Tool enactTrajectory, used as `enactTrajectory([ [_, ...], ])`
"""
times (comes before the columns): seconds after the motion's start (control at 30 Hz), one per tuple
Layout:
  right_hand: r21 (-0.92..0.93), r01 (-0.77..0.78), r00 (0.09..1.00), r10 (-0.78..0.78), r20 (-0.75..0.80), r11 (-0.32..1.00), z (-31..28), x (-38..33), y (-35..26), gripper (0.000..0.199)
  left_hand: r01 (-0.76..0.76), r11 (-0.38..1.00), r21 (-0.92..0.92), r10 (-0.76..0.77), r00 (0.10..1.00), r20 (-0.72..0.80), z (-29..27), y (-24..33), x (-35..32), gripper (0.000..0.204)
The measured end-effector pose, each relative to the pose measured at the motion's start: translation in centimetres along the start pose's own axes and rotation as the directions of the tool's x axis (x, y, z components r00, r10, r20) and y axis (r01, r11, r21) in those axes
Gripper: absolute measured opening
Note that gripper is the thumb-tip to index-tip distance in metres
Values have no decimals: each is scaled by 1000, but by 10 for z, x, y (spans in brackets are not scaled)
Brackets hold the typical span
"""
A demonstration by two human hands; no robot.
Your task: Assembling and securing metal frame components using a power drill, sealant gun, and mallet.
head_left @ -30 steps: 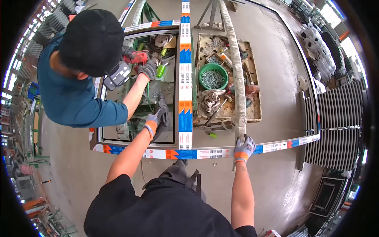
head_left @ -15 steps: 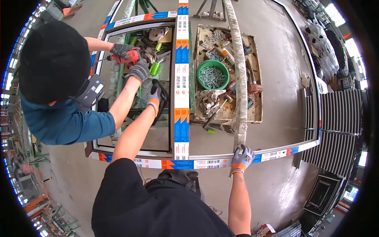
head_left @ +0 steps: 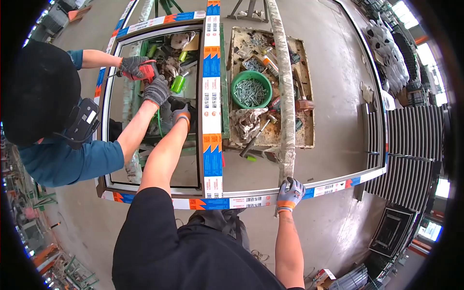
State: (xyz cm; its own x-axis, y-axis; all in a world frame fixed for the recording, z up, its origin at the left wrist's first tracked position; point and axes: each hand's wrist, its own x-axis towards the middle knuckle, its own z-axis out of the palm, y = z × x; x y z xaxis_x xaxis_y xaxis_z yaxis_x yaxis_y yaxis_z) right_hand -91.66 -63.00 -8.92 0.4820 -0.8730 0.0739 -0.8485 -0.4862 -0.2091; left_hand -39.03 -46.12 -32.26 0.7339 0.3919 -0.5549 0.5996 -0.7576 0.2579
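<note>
A large window frame (head_left: 212, 130) wrapped in white, blue and orange printed film lies before me. My right hand (head_left: 291, 193), in a grey glove with an orange cuff, is curled over its near rail, beside a film-wrapped bar (head_left: 287, 121). My left hand (head_left: 181, 115), gloved alike, reaches through the left opening. Its fingers close on a black object (head_left: 178, 103) whose kind I cannot make out; the fingertips are partly hidden. Just left of it, a co-worker's gloved hands (head_left: 157, 89) hold a red power drill (head_left: 145, 70) at the frame's left side.
Below the frame, a worn tray (head_left: 310, 130) holds a green bowl of screws (head_left: 251, 89), a hammer (head_left: 303, 104) and rags. Bright green bottles (head_left: 178, 84) lie under the left opening. Stacked grey profiles (head_left: 411, 145) stand at the right; the co-worker (head_left: 43, 96) leans in at left.
The view has shifted, so the frame and tray sit slightly further left. My left hand has turned with the black object, which now shows less. My right hand stays on the rail.
</note>
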Motion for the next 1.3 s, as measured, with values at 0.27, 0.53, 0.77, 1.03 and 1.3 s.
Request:
enactTrajectory([
  [0.27,33,10,1000,-10,6,999,-1,2,-5,24,-134,985,105,130,991,43,-38,18,-30,81],
  [0.53,47,1,1000,-1,12,999,-6,1,1,28,-572,783,246,596,803,-30,-87,16,-119,40],
  [0.77,221,93,965,-143,220,971,-34,1,-4,27,-815,569,-105,792,578,-197,-145,-43,-208,41],
  [1.03,367,421,904,-350,-245,830,-49,-70,138,43,-984,173,-42,956,178,-234,-34,-127,-427,47],
  [1.3,-154,-405,501,359,788,901,-4,-402,540,29,-946,-301,117,951,-290,103,82,-144,-580,45],
])
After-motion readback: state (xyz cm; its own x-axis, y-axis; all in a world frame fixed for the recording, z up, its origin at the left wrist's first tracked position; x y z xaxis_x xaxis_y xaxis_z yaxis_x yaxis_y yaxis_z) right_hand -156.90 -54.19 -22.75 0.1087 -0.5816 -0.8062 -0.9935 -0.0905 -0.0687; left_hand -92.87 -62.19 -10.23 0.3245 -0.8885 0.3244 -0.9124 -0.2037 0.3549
